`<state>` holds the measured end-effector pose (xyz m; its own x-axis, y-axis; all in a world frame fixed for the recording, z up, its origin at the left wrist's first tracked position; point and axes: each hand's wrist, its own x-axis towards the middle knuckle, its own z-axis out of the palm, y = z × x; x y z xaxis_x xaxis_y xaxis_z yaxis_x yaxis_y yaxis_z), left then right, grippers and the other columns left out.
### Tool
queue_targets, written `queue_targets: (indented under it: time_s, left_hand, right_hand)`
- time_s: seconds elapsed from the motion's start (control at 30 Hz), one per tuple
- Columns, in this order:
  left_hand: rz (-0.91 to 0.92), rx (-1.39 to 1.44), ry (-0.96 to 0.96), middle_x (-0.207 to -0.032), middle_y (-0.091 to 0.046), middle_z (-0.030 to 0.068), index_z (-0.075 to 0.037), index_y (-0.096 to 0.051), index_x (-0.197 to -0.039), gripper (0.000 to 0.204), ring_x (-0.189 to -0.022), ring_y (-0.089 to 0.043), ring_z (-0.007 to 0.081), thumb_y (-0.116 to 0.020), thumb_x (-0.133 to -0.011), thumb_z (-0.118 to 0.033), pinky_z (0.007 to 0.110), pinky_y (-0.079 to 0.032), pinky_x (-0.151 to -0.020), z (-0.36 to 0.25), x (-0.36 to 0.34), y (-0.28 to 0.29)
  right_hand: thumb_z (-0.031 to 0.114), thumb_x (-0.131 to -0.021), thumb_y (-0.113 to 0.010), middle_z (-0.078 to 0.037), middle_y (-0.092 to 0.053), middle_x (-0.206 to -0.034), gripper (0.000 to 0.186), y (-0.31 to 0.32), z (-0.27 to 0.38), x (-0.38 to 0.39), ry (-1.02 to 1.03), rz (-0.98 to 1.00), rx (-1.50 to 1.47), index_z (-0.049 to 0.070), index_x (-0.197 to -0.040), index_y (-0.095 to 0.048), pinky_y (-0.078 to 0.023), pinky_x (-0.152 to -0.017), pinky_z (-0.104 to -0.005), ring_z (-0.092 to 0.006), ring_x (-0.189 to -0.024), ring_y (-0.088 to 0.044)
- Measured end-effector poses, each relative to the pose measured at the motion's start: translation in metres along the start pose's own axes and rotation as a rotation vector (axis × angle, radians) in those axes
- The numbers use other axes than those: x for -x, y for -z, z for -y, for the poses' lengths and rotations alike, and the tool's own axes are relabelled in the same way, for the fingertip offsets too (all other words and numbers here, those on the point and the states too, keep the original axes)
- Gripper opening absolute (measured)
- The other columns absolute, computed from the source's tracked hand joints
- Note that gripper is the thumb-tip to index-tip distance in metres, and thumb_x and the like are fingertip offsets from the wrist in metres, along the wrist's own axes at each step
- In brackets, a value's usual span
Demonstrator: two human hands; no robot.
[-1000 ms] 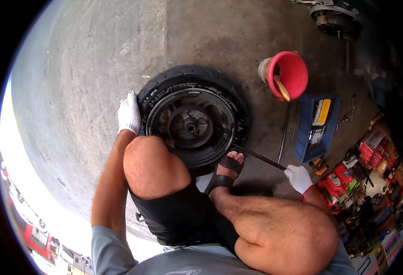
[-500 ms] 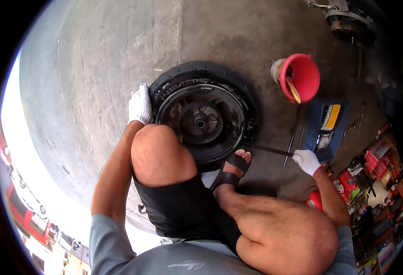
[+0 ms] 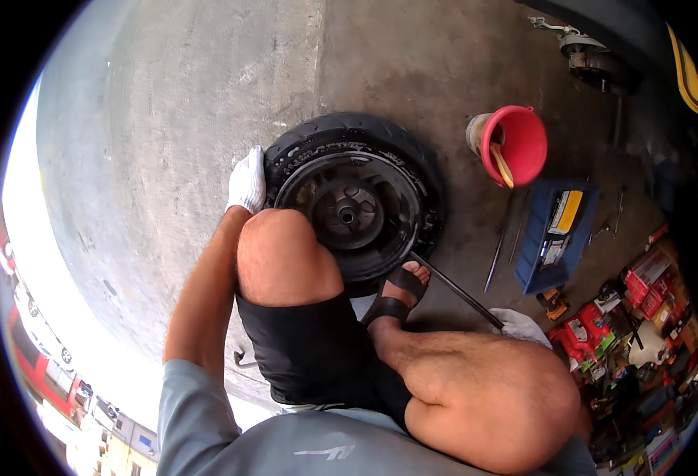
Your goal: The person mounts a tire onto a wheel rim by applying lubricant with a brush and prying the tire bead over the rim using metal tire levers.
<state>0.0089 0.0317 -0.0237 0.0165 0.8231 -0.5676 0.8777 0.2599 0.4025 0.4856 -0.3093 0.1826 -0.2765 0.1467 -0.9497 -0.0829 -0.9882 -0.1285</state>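
A black tyre (image 3: 357, 121) on a dark metal wheel rim (image 3: 347, 215) lies flat on the floor between my legs, its sidewall wet with foam. My left hand (image 3: 247, 184), in a white knitted glove, presses against the tyre's left edge; its fingers reach down along the tread. My right hand (image 3: 526, 326), also gloved, is partly hidden behind my right knee and grips the end of a long tyre lever (image 3: 458, 292). The lever's far tip meets the rim's lower right edge, beside my sandalled foot (image 3: 403, 289).
Right of the tyre stands a red bucket (image 3: 528, 143) with a wooden-handled brush (image 3: 504, 165) in it, a small can (image 3: 477, 133) beside it. Metal rods (image 3: 494, 260) lie near a blue tray (image 3: 535, 266). Red boxes and tools (image 3: 583, 333) crowd the lower right.
My right hand has swung the tyre lever's end down toward my body, and is now partly behind my knee. My left hand stays at the tyre's edge.
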Motion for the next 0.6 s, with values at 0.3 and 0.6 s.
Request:
queue_targets:
  time_s: [0.3, 0.6]
  left_hand:
    - [-0.007, 0.001, -0.066, -0.115, -0.063, 0.0325, 0.006, -0.062, -0.112, 0.056, -0.115, -0.055, 0.0473, -0.028, -0.105, -0.039, 0.047, -0.041, -0.099, 0.006, 0.001, 0.004]
    - [0.003, 0.002, -0.036, -0.115, -0.062, 0.0323, 0.003, -0.061, -0.11, 0.052, -0.112, -0.056, 0.0483, -0.027, -0.105, -0.036, 0.049, -0.042, -0.097, -0.004, 0.003, -0.002]
  right_hand:
    - [0.017, -0.089, -0.063, -0.014, -0.064, -0.107, 0.057, -0.069, 0.035, 0.024, 0.023, 0.067, -0.162, -0.007, -0.138, -0.047, -0.051, -0.08, -0.0309, -0.0193, -0.093, -0.062]
    - [0.013, -0.087, -0.048, -0.024, -0.062, -0.125, 0.051, -0.209, 0.296, 0.079, 0.306, 0.105, 0.965, -0.007, -0.134, -0.052, -0.047, -0.101, -0.0397, -0.0357, -0.118, -0.058]
